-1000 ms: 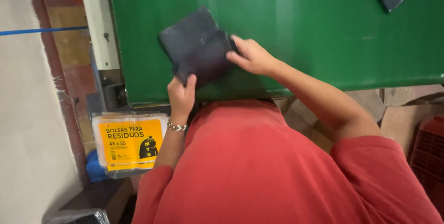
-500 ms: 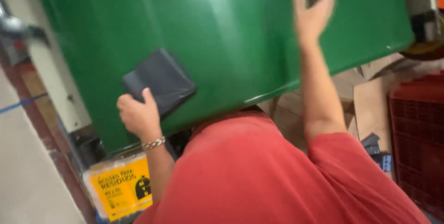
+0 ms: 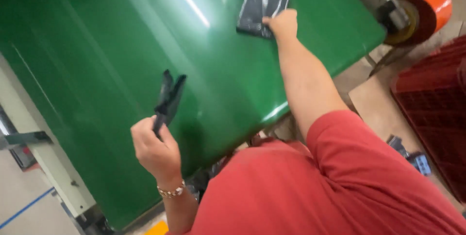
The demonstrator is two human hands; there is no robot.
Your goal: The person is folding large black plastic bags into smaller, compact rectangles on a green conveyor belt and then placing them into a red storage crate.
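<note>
A glossy green conveyor belt point(image 3: 121, 46) fills most of the frame, running from the upper left down toward the lower middle, with a pale machine frame point(image 3: 46, 167) along its left edge and a grey floor with a blue line in the lower left corner. At the upper right an orange roller end point(image 3: 427, 0) sits past the belt's edge, and a dark red plastic crate point(image 3: 437, 118) stands at the right.

The left hand point(image 3: 153, 147), in the lower left with a bracelet at the wrist, is closed in a fist around the bottom of a folded dark grey bag point(image 3: 169, 97), held edge-on above the belt. The right hand point(image 3: 281, 24), arm stretched to the top centre, presses its fingers on a second folded dark grey bag point(image 3: 259, 7) lying flat on the belt; whether it grips it I cannot tell.
</note>
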